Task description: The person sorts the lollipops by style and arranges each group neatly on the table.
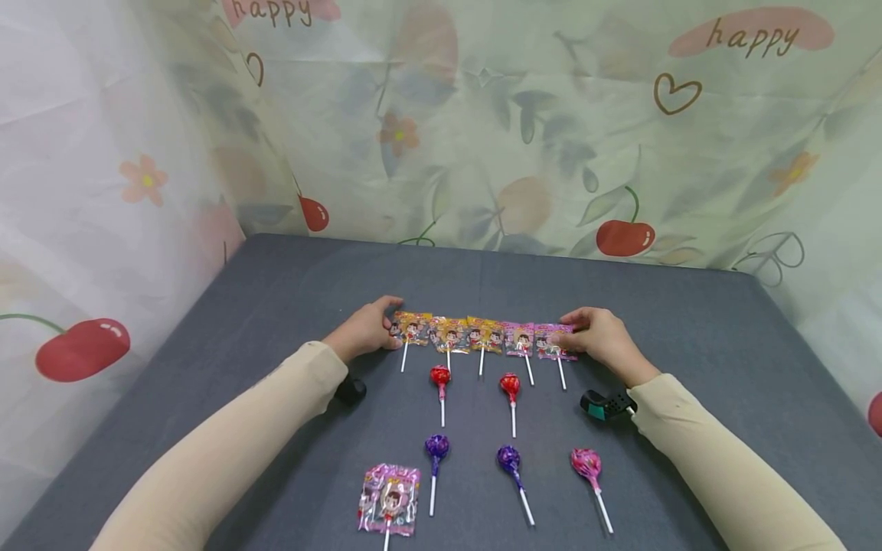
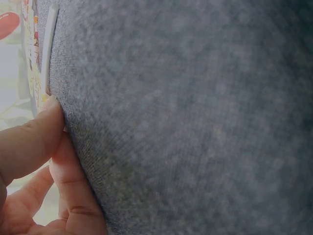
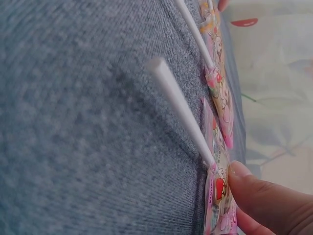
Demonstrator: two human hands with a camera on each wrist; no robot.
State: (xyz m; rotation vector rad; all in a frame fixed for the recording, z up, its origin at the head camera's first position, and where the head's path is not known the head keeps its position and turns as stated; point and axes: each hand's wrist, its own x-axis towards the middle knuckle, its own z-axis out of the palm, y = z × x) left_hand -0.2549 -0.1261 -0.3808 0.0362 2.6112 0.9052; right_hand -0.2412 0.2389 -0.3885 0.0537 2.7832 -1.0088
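Note:
Several flat wrapped lollipops lie side by side in a row across the table. My left hand (image 1: pixel 365 329) pinches the edge of the orange-wrapped lollipop (image 1: pixel 416 327) at the row's left end; up close, the thumb (image 2: pixel 41 129) lies near its white stick (image 2: pixel 50 49). At the right end, my right hand (image 1: pixel 608 344) holds the pink-wrapped lollipop (image 1: pixel 547 342), with the thumb (image 3: pixel 259 188) on the wrapper and the other fingers partly hidden. Between them are two more orange-wrapped lollipops (image 1: pixel 450 334) (image 1: pixel 485 334) and another pink-wrapped lollipop (image 1: pixel 518 337). All sticks point toward me.
Nearer to me lie two red round lollipops (image 1: pixel 440 375) (image 1: pixel 510 385), two purple ones (image 1: pixel 437 446) (image 1: pixel 508 458) and a pink round lollipop (image 1: pixel 586 463). One pink flat packet (image 1: pixel 389 497) is at the front. A patterned curtain (image 1: pixel 482 138) hangs behind the grey table (image 1: pixel 331 268).

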